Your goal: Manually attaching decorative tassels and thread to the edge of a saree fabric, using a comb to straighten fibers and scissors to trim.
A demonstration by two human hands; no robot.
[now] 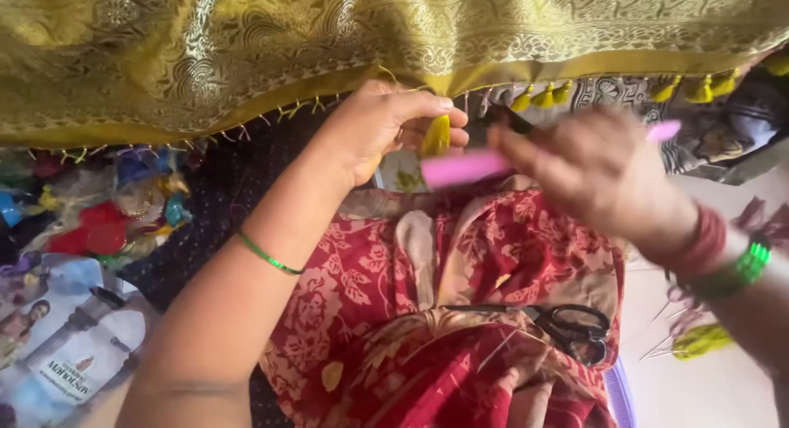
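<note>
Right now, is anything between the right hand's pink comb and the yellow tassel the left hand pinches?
Nothing visible. The left hand pinches the yellow tassel at the gold cloth's edge. The right hand, blurred, holds the pink comb just below the tassel, with no object between them. The scissors lie lower, on the lap.

The left hand pinches a yellow tassel on the gold cloth. The blurred right hand holds a pink comb. Black scissors lie below.
</note>
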